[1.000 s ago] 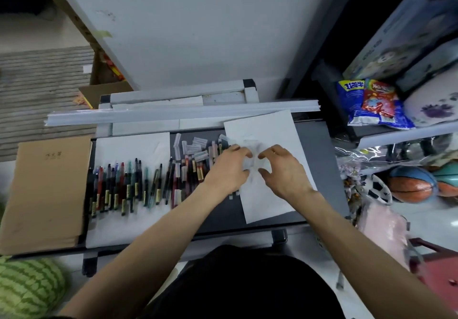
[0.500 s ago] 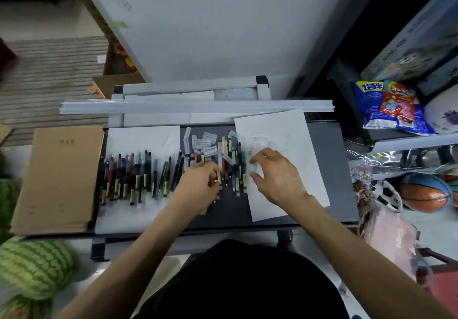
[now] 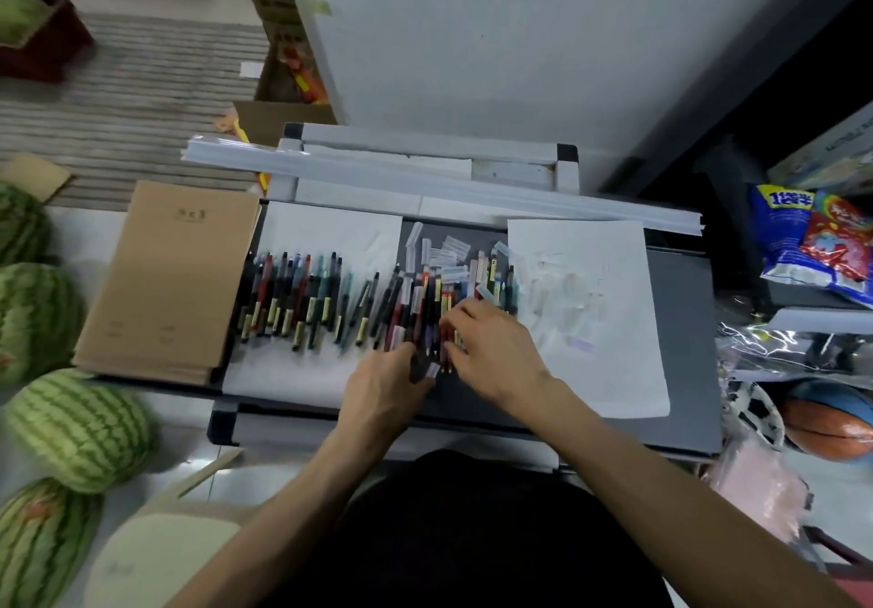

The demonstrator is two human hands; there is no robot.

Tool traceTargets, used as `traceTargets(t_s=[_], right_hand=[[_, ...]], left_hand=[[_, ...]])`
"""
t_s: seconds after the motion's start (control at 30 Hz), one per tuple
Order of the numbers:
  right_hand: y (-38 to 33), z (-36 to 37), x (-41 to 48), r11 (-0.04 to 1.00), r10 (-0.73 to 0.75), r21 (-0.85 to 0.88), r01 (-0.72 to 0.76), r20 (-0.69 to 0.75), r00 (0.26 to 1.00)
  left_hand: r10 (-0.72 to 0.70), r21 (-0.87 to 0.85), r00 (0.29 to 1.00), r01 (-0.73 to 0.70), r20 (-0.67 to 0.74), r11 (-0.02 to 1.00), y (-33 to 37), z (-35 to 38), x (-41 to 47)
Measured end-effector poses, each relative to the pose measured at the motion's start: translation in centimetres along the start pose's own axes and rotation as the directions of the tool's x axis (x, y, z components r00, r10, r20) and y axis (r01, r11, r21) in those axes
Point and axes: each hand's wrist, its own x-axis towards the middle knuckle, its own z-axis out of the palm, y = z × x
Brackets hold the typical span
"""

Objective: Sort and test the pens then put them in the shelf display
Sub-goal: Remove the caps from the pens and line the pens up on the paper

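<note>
Several pens lie in a sorted row on a white sheet at the left of the dark grey tabletop. A second, looser pile of pens lies in the middle, with clear pen caps behind it. My left hand pinches a dark pen with a clear cap at the pile's near edge. My right hand is curled over the pile's right side, with thumb and fingers pinching pens there. A white test sheet with faint scribbles lies to the right.
A stack of brown notebooks sits left of the pens. Long white plastic strips lie along the back edge. Watermelons are on the floor at left. Snack bags and balls are at right.
Both hands have left the test sheet and moved left to the middle pile of pens. The left hand came first, then the right. The camera has tilted left and down.
</note>
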Motion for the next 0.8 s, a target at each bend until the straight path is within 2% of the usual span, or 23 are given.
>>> traceTargets(t_s=[0.17,0.5,0.8], right_hand=[[-1.6,-0.5,3.0,1.0,-0.012,-0.001,0.012,-0.052,0.999],[-3.4,-0.3,8.4,0.978,-0.06,-0.193,0.084,0.129,0.99],[-3.0,-0.1,8.9,0.987,-0.076,-0.133,0.092,0.122,0.99]], left_hand=[[0.036,-0.012,0.999,-0.037,-0.03,0.999,-0.1,0.3,-0.1],[0.031,-0.155,0.992,-0.05,-0.122,0.987,-2.9,-1.4,-0.6],[-0.031,-0.245,0.979,-0.02,-0.203,0.969,-4.1,-4.3,0.9]])
